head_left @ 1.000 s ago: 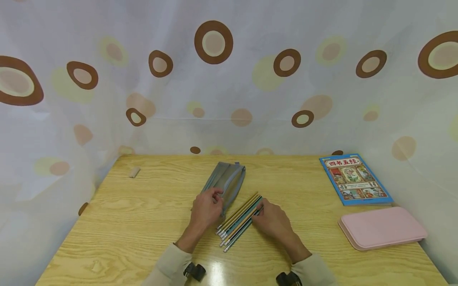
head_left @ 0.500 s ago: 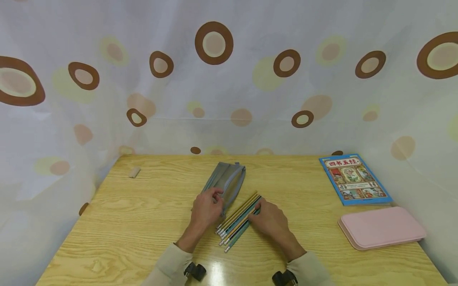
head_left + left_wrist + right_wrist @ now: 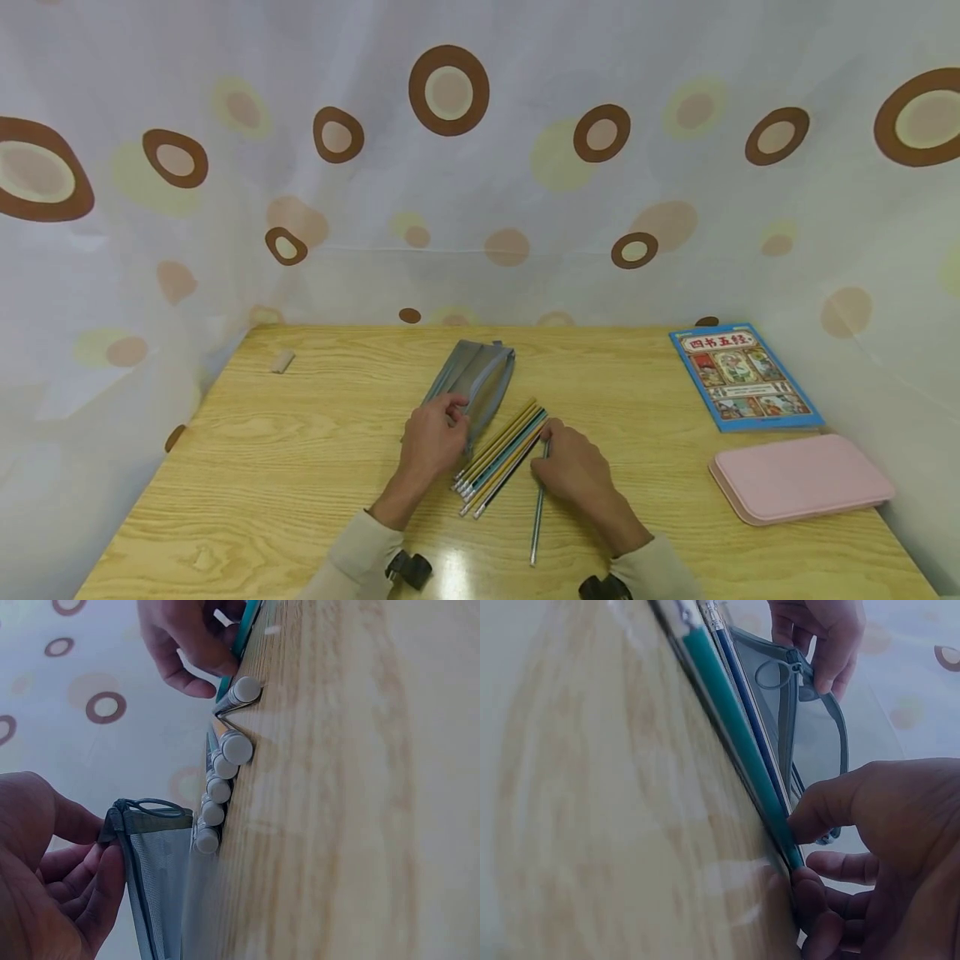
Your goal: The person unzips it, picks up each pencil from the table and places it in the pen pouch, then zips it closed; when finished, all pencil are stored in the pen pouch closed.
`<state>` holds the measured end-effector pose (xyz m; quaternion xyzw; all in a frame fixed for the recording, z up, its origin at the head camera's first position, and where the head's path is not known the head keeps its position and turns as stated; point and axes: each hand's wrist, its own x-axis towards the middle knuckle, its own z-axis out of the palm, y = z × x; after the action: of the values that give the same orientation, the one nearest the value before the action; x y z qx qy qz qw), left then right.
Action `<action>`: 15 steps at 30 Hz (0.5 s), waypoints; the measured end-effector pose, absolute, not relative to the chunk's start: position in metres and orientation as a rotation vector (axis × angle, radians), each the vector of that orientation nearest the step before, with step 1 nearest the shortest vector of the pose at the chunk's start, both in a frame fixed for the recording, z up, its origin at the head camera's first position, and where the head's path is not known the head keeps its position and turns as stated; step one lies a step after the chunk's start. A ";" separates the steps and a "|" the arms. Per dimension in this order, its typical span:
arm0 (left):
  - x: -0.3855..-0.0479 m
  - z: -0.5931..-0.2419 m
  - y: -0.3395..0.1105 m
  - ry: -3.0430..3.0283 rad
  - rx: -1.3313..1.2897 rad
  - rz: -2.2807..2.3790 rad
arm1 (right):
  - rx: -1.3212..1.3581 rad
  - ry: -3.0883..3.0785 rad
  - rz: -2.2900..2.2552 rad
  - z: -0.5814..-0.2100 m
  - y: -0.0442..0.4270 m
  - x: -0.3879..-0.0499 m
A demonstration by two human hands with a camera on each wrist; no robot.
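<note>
Head view shows a person's two bare hands, well apart, working over a wood-grain table. Between them lies a bundle of pencils, some yellow, others teal or dark, slanting with their white eraser ends toward the person and their far ends away to the right. The right hand pinches one teal pencil between thumb and fingers; this pencil stands out from the bundle at its own angle, its eraser end toward the person, and whether that end touches the wood I cannot tell. Just left of the bundle is a grey mesh pencil pouch, lying at a slant, and the left hand grips its near part. In the left wrist view those fingers pinch a corner of it beside a thin cord loop. Farther off, a small beige block lies toward the back left of the table. At the right are a blue-bordered book with Chinese characters on its cover and, nearer the person, a pink case. A pale curtain with brown rings hangs behind.
</note>
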<state>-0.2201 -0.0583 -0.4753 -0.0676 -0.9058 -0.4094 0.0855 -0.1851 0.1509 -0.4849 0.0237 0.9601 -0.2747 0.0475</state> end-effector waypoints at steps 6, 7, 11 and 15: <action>-0.220 -0.475 -0.059 -2.704 -0.185 -1.226 | 0.087 2.923 -0.821 -0.482 0.158 -0.181; -0.220 -0.475 -0.059 -2.707 -0.180 -1.226 | 0.097 2.923 -0.809 -0.482 0.159 -0.179; -0.220 -0.475 -0.059 -2.709 -0.178 -1.219 | 0.092 2.927 -0.763 -0.478 0.163 -0.173; -0.220 -0.475 -0.059 -2.707 -0.182 -1.221 | 0.035 2.927 -0.717 -0.475 0.165 -0.165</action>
<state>-0.2201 -0.0587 -0.4753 -0.0609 -0.9068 -0.4089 0.0829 -0.1648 0.1654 -0.4748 0.0117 0.9692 -0.2374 0.0639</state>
